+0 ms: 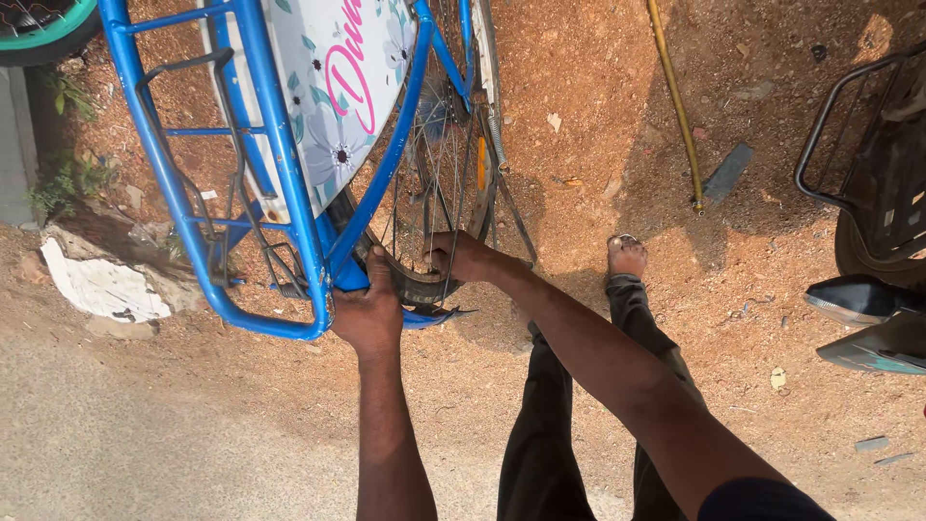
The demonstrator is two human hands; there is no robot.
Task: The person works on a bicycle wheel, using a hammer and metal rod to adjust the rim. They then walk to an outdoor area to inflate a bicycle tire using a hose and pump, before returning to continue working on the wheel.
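Note:
A blue bicycle [280,164] stands in front of me with its rear carrier rack [193,222] and a white flowered panel [333,87] toward me. My left hand [369,309] grips the blue frame tube where the rack stays meet, just beside the rear tyre. My right hand [458,256] is closed over the black tyre of the rear wheel [449,164], fingers wrapped round its lower edge. The spokes and an orange reflector show above that hand. My legs in dark trousers and one foot [627,256] are below, on the red dirt.
A yellow-brown rod [675,96] lies on the dirt at upper right, a flat grey piece [728,174] beside it. Another vehicle's black rack and seat [868,193] are at the right edge. Broken white rubble [101,285] lies left; concrete paving [145,434] runs along the bottom.

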